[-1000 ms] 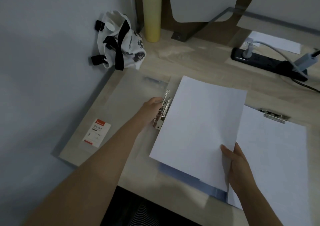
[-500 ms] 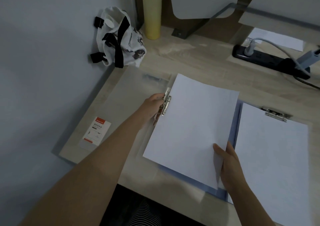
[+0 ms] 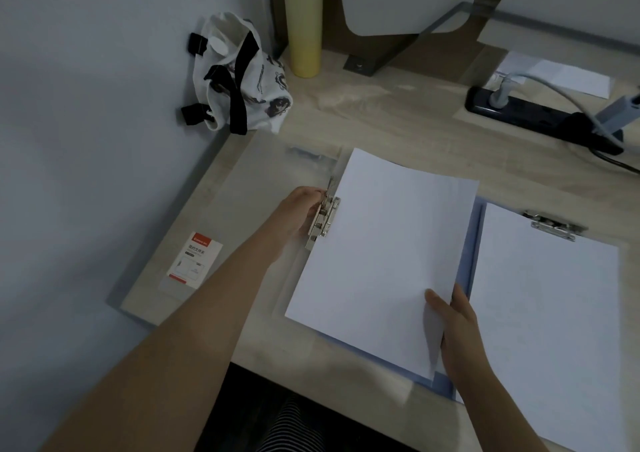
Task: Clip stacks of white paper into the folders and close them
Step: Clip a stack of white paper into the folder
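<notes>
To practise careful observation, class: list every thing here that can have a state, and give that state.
left hand: grips the clip's lever.
clip: lever raised.
paper stack: lying on the folder, left edge at the clip.
right hand: pinches the paper stack's near corner.
folder: open, cover flat.
second stack: clipped at its top edge.
power strip: grey plug inserted.
bottle: upright.

- The left grip holds the metal clip at the paper stack's left edge.
- The right grip pinches that stack's near right corner, over the blue folder.
- A second clipped stack lies just beside, on the tabletop.
</notes>
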Demonstrator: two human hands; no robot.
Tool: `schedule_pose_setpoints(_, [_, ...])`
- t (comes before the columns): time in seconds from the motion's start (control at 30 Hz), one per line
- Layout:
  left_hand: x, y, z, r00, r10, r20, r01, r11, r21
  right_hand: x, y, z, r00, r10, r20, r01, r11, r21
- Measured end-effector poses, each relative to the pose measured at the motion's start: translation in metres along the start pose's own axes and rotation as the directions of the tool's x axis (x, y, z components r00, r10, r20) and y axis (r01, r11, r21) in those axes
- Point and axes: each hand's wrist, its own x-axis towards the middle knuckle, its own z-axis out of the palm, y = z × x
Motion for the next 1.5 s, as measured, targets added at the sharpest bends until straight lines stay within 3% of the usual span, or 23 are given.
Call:
schedule_pose_setpoints(0.23, [-0.011,-0.013,-0.012,0.997,-0.061,0.047,0.063,0.997,-0.053,0.001,0.001,0.001,1.0,0.004,-0.007,-0.004,1.0,-0.016])
schedule_pose_setpoints(0.5, [-0.016,-0.018,-0.028,0.976,-0.184,0.113,0.168,0.976,0.139,0.0,-0.001,0.0,1.0,0.014,-0.006,-0.014,1.0,-0.015])
schedule_pose_setpoints(0.7, [-0.015,-0.022,-0.027,0.977,-0.184,0.103,0.167,0.973,0.16,-0.003,-0.003,0.0,1.0,0.013,-0.003,-0.013,1.0,0.005])
schedule_pose_setpoints(0.9, [-0.016,-0.025,-0.029,0.946,-0.282,0.16,0.241,0.941,0.236,-0.004,-0.003,-0.002,1.0,0.007,-0.004,-0.008,1.0,-0.012])
schedule_pose_setpoints(1.13, [-0.019,-0.036,-0.021,0.978,-0.171,0.119,0.15,0.974,0.171,-0.005,-0.002,-0.004,1.0,-0.006,0.015,0.006,1.0,-0.029])
schedule_pose_setpoints(1.5, [-0.015,-0.054,-0.012,1.0,0.028,0.012,-0.03,0.967,0.254,-0.004,0.0,-0.005,1.0,0.012,0.002,-0.012,1.0,-0.016])
